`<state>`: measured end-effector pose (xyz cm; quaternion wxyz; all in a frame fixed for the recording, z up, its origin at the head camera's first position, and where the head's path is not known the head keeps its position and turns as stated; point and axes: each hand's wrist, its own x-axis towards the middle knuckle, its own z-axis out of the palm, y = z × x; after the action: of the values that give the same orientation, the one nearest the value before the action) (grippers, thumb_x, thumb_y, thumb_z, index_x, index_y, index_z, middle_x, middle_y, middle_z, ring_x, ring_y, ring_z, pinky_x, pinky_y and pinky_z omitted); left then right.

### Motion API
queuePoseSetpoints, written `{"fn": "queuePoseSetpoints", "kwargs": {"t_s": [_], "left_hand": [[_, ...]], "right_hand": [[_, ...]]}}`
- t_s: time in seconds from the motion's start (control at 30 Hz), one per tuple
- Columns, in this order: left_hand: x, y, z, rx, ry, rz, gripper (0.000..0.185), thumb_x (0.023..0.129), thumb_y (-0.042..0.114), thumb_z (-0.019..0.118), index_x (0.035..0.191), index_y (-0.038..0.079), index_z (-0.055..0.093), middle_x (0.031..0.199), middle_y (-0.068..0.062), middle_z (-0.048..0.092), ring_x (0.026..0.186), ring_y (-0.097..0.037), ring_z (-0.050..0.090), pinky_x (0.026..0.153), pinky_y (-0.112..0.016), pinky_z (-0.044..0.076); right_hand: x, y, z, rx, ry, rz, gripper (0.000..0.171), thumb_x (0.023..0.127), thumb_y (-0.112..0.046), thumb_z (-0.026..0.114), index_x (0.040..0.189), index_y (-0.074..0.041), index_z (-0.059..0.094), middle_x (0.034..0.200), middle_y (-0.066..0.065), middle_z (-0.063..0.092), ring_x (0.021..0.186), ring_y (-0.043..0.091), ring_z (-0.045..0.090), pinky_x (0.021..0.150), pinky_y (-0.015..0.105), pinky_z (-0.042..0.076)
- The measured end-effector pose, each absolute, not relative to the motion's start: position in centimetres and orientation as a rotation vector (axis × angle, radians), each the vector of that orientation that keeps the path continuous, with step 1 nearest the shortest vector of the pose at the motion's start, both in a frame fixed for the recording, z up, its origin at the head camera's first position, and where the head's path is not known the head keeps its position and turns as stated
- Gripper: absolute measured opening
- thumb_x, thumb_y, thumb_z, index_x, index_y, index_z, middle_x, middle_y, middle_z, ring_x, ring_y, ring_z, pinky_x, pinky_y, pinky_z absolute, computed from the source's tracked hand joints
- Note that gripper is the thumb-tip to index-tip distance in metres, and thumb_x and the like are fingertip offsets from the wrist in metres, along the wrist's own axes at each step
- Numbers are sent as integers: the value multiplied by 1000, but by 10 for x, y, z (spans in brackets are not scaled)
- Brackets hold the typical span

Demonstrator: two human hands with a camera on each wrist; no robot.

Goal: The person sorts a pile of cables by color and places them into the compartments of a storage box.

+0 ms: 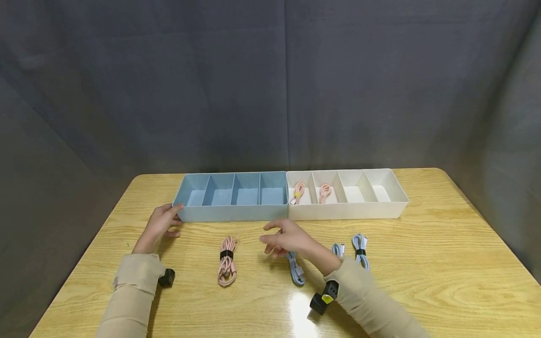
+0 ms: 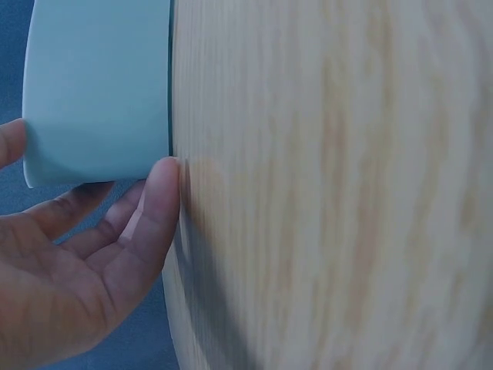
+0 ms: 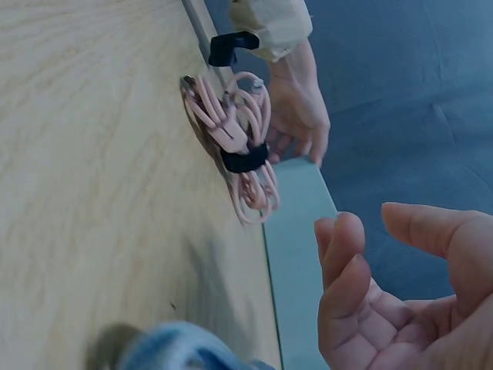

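At the left front corner of a blue divided organizer box, my left hand touches the box with its thumb at the rim. Its other fingers lie loosely bent by the box's end in the left wrist view. My right hand hovers over the table with thumb and fingers apart and nothing between them. Partly beneath it lies a blue cable bundle. A pink cable bundle with a black strap lies between the hands. Two more blue cables, one strapped in black, the other partly hidden, lie beyond the right forearm.
A white divided box adjoins the blue one end to end. Its two left compartments each hold a pink cable, one with a yellow tie, one further right. A dark curtain hangs behind the wooden table.
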<state>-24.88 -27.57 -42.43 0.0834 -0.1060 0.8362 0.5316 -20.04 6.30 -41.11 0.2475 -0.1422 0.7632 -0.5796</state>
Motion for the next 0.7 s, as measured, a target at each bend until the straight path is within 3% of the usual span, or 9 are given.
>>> {"fn": "queuePoseSetpoints", "kwargs": {"t_s": [0.7], "left_hand": [[-247, -276, -423, -315, 2486, 1597, 64, 96, 41, 38, 137, -8, 29, 113, -24, 43, 94, -27, 52, 66, -33, 55]], "right_hand": [[-189, 20, -425, -351, 2047, -1526, 59, 85, -21, 66, 131, 5, 39, 68, 14, 65, 44, 13, 56, 45, 26, 49]]}}
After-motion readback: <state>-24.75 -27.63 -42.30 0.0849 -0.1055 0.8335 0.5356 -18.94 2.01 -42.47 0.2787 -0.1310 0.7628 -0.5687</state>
